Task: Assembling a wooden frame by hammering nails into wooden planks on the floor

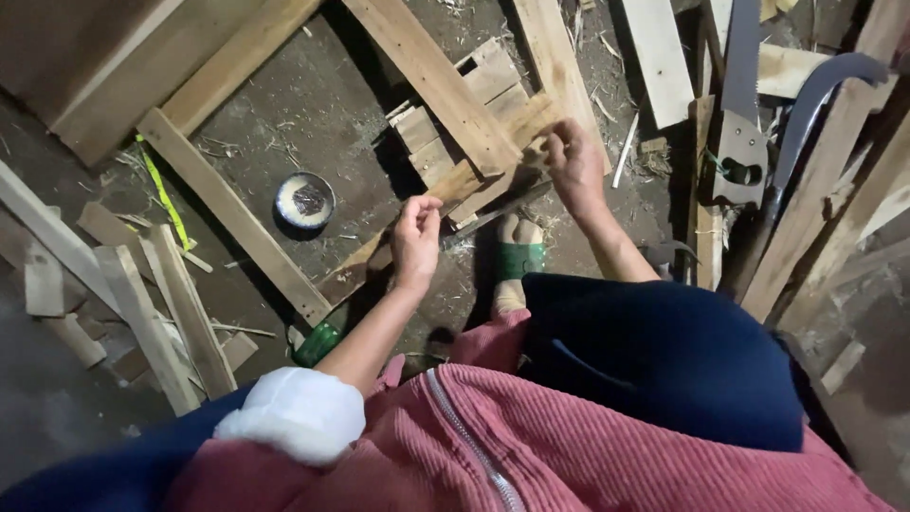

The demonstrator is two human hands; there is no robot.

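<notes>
hovering over a slanted wooden slat [445,204] pinned under a green sandal [519,258] on the dirt floor, the left hand [417,239] is loosely curled with fingertips pinched, contents not discernible, while the right hand [572,156] pinches shut at the pale, rough slat's upper end.

A dirt floor [313,114] is carrying everything. A small round tin [305,201] is sitting on it; wooden planks [232,213] are lying just left of the tin, short offcuts [455,118] right of it, a handsaw [739,123] far right.
</notes>
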